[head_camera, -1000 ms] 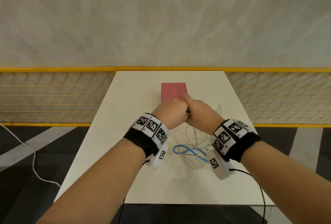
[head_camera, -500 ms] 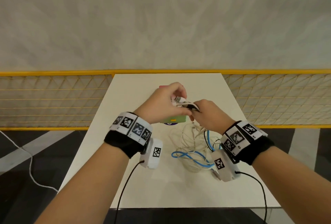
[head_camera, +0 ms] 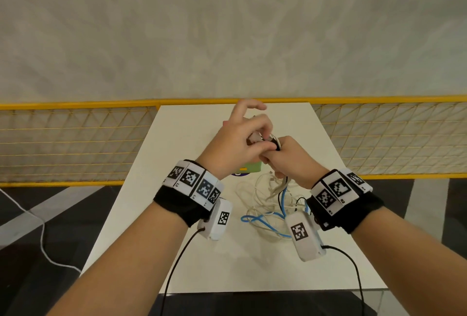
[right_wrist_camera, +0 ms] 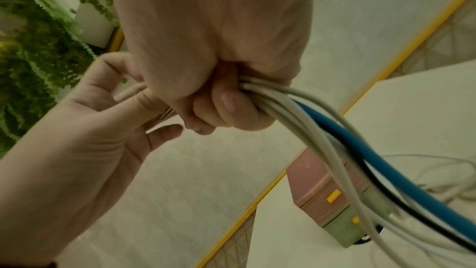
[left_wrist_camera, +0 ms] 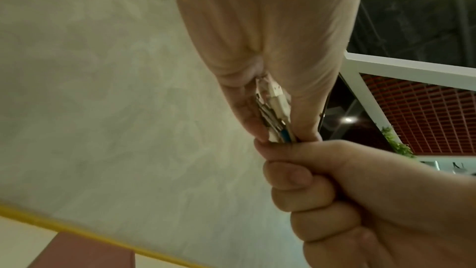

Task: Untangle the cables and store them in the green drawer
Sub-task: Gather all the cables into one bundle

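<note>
While the white table carries the stacked drawer unit, pink on top and the green drawer below it, my hands meet above them. Most of the cables, white, blue and black, lie in a loose tangle on the table near me. My right hand is clenched around a bunch of them, and my left hand pinches the plug ends sticking out of that fist

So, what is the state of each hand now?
Left hand: pinches the cable plugs.
Right hand: fist closed around the cable bundle.
</note>
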`<state>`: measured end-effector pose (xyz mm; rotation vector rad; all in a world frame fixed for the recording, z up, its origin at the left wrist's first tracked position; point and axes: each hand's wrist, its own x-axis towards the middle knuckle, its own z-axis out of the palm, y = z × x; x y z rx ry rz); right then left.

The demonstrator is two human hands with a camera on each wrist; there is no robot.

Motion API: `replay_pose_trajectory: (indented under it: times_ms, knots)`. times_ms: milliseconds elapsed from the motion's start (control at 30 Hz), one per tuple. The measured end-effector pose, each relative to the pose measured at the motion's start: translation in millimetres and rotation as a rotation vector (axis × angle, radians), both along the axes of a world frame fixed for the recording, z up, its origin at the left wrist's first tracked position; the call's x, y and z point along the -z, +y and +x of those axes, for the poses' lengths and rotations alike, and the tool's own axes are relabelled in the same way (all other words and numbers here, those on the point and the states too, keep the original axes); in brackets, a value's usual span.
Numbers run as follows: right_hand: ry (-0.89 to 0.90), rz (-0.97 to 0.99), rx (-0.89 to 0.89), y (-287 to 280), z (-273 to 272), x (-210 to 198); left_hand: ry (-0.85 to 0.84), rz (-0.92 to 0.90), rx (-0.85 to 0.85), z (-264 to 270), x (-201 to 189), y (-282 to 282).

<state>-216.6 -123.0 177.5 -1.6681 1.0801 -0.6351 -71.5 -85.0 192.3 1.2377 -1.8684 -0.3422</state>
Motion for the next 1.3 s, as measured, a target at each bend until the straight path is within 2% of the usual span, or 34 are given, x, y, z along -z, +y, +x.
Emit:
replay_pose_trajectory:
  times_ms: [200,400,533,667,767,867,933,1067,1100,1167,1300]
  knots:
    - [-0.029,0.011,0.052,3,-1,2,-0.126,0.015,0.047,-1,-2,-5]
    - [-0.008,-0.061,0.045,6,-4,4,-0.134,0.194,0.131,2,-9,-1]
    - [-0.032,-0.089,0.044,9,-5,7,-0.023,0.298,0.176,5,-9,5]
    - [-0.085,-0.093,0.068,10,-4,14,0.129,0.186,0.059,4,-2,6]
    - [-0.102,-0.105,0.075,11,-4,18,0.057,0.190,0.041,4,-5,6]
    - [-0.107,-0.128,0.065,13,-3,20,0.022,0.280,0.124,6,-8,8]
    - [-0.109,-0.112,0.055,15,-3,19,0.100,0.301,0.167,5,-7,10]
    - [-0.105,-0.083,0.080,16,-5,18,0.475,0.303,0.171,-2,-4,10]
    - [-0.099,-0.088,0.084,17,-5,18,0.519,0.293,0.144,-5,-3,8]
    - [-0.099,-0.101,0.079,19,-3,17,0.474,0.264,0.083,-14,-1,6]
    - [-0.062,-0.146,0.001,25,3,7,0.161,0.089,-0.005,-30,4,2]
